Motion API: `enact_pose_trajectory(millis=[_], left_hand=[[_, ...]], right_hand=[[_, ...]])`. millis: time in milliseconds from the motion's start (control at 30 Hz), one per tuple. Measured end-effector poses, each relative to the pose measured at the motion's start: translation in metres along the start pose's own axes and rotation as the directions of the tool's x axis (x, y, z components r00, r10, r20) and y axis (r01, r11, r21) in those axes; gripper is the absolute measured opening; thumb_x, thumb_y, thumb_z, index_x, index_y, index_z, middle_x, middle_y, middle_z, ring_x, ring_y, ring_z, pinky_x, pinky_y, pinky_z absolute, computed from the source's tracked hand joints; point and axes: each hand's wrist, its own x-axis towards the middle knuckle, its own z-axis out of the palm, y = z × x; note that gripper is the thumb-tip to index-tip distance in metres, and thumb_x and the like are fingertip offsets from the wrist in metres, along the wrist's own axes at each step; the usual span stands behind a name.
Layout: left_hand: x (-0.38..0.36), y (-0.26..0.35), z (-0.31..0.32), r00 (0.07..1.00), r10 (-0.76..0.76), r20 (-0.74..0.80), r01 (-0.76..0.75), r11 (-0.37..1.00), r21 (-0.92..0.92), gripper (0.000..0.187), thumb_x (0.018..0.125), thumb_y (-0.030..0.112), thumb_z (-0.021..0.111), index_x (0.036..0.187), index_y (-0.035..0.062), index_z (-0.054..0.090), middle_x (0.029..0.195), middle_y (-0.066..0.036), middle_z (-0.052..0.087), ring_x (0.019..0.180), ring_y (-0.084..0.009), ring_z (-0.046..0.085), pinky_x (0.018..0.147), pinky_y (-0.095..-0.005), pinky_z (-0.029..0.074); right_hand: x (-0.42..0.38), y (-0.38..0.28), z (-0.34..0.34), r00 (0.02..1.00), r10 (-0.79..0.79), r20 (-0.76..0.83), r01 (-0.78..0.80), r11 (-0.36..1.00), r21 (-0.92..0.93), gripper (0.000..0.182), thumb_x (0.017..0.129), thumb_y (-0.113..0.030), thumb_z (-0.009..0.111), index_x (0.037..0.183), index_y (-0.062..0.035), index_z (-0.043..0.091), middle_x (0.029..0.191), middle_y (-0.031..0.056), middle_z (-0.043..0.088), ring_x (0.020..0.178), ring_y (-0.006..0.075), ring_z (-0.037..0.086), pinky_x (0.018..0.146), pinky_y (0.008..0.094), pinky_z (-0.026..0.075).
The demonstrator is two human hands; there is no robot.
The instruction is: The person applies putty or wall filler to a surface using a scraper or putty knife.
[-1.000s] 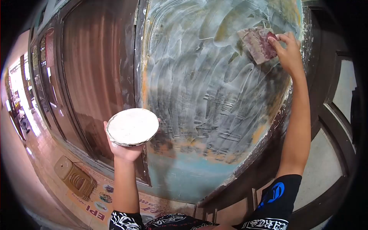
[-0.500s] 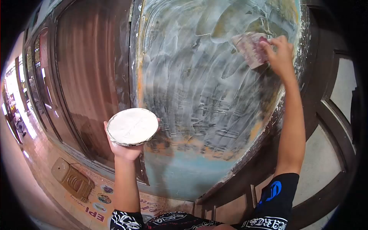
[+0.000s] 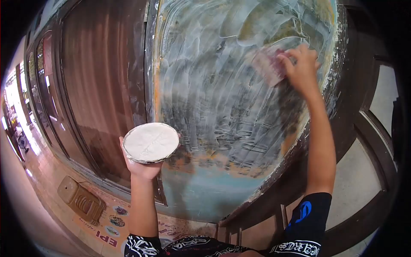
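I judge, remotely, a spreading step: right hand [image 3: 304, 70] pinching a flat scraper [image 3: 266, 67] at the smeared panel [image 3: 201, 107], left hand [image 3: 144, 168] supporting a round container [image 3: 147, 161] of white paste [image 3: 152, 142]; the next stroke calls for even pressure

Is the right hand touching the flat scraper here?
Touching: the head view shows the right hand gripping the flat scraper by its reddish end.

Wall panel [image 3: 214, 94] grey, white-streaked, teal below. Disc [image 3: 151, 143] white. Scraper [image 3: 266, 66], blurred, seemingly maroon, beige.
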Motion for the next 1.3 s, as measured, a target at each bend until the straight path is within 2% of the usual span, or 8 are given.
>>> enact_pose_trajectory(millis=[67,233,400,667,867,967,1200,1300], left_hand=[[-0.002,0.001,0.0,1.0,-0.02,0.01,0.02,1.0,-0.011,0.092,0.09,0.077,0.039,0.148,0.0063,0.042,0.152,-0.019,0.043,0.137,-0.044,0.042,0.114,-0.0602,0.033],[-0.003,0.001,-0.007,0.995,-0.037,0.09,0.037,0.999,0.002,0.094,0.09,0.077,0.039,0.148,0.0039,0.041,0.152,-0.02,0.042,0.138,-0.0436,0.041,0.116,-0.0599,0.031],[-0.001,-0.004,0.0,0.999,-0.045,0.023,0.045,0.999,-0.018,0.091,0.091,0.076,0.038,0.147,0.005,0.043,0.151,-0.018,0.044,0.137,-0.0425,0.043,0.115,-0.058,0.033],[0.005,0.009,0.017,0.988,-0.085,0.132,0.08,0.996,0.039,0.091,0.091,0.076,0.038,0.147,0.0053,0.043,0.15,-0.018,0.046,0.135,-0.0434,0.045,0.114,-0.0579,0.034],[0.009,0.019,0.003,0.998,-0.063,0.013,0.063,0.998,0.01,0.089,0.091,0.077,0.037,0.147,0.0079,0.044,0.15,-0.015,0.046,0.136,-0.0414,0.044,0.114,-0.0574,0.034],[0.011,0.01,-0.001,0.997,-0.074,0.034,0.074,0.997,0.011,0.088,0.091,0.076,0.038,0.147,0.0085,0.044,0.151,-0.015,0.046,0.136,-0.041,0.044,0.114,-0.0573,0.034],[0.004,-0.02,0.013,0.996,-0.068,0.056,0.067,0.998,0.01,0.092,0.091,0.076,0.039,0.148,0.0032,0.041,0.151,-0.021,0.042,0.136,-0.0447,0.042,0.115,-0.0587,0.033],[0.001,-0.03,0.019,0.997,-0.062,0.04,0.062,0.998,0.017,0.092,0.09,0.076,0.04,0.147,0.0037,0.041,0.152,-0.02,0.041,0.137,-0.0447,0.041,0.115,-0.0585,0.033]], right_hand=[[0.011,0.018,-0.01,0.992,0.032,-0.124,-0.029,0.999,0.031,0.027,0.086,-0.036,0.073,0.093,-0.01,0.075,0.105,0.0084,0.058,0.104,0.0318,0.047,0.09,0.0535,0.036],[-0.063,-0.082,-0.028,0.911,-0.214,0.352,0.179,0.975,0.129,0.019,0.081,-0.029,0.076,0.082,-0.0102,0.073,0.098,0.0083,0.056,0.098,0.0317,0.046,0.082,0.0454,0.035],[-0.11,-0.096,0.035,0.8,-0.37,0.472,0.303,0.928,0.216,0.023,0.078,-0.033,0.076,0.08,-0.01,0.073,0.106,0.01,0.053,0.104,0.032,0.046,0.083,0.0512,0.036],[0.031,0.029,-0.016,0.986,0.164,0.002,-0.163,0.979,0.12,0.031,0.088,-0.039,0.072,0.098,-0.0094,0.075,0.108,0.0094,0.06,0.114,0.0328,0.049,0.096,0.051,0.038],[-0.119,-0.082,-0.008,0.766,-0.289,0.574,0.139,0.946,0.292,0.018,0.082,-0.03,0.074,0.086,-0.0122,0.076,0.1,0.0089,0.052,0.103,0.033,0.045,0.086,0.0481,0.035],[-0.146,-0.065,0.021,0.735,-0.325,0.596,0.282,0.945,0.168,0.017,0.083,-0.028,0.074,0.086,-0.0112,0.073,0.104,0.0099,0.051,0.102,0.0346,0.045,0.085,0.0514,0.035],[-0.005,0.067,-0.031,0.979,0.194,-0.068,-0.197,0.979,-0.044,0.033,0.087,-0.042,0.073,0.096,-0.0099,0.076,0.102,0.0102,0.061,0.11,0.0351,0.052,0.093,0.0497,0.039],[-0.019,0.067,-0.038,0.998,0.038,0.047,-0.045,0.987,0.156,0.029,0.084,-0.038,0.074,0.093,-0.011,0.076,0.101,0.0095,0.061,0.105,0.0325,0.052,0.091,0.0464,0.038]])
